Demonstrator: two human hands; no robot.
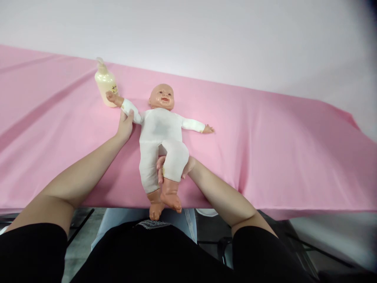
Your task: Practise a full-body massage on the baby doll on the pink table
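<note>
A baby doll (150,125) with a white cloth body lies face up, its head away from me and its feet over the table's front edge. My left hand (126,124) is closed around the doll's arm on the left, which is raised a little. Under the bent leg on the right, my right hand (190,165) wraps the leg from below, with fingertips showing on its inner side. A grey patch marks the doll's chest. Just beyond the doll's left-side fist stands a cream pump bottle (103,84).
A pink cloth (282,157) with folds covers the table and hangs over at the right. Behind it rises a pale wall (206,39). My lap is below the front edge, with dark metal legs at either side.
</note>
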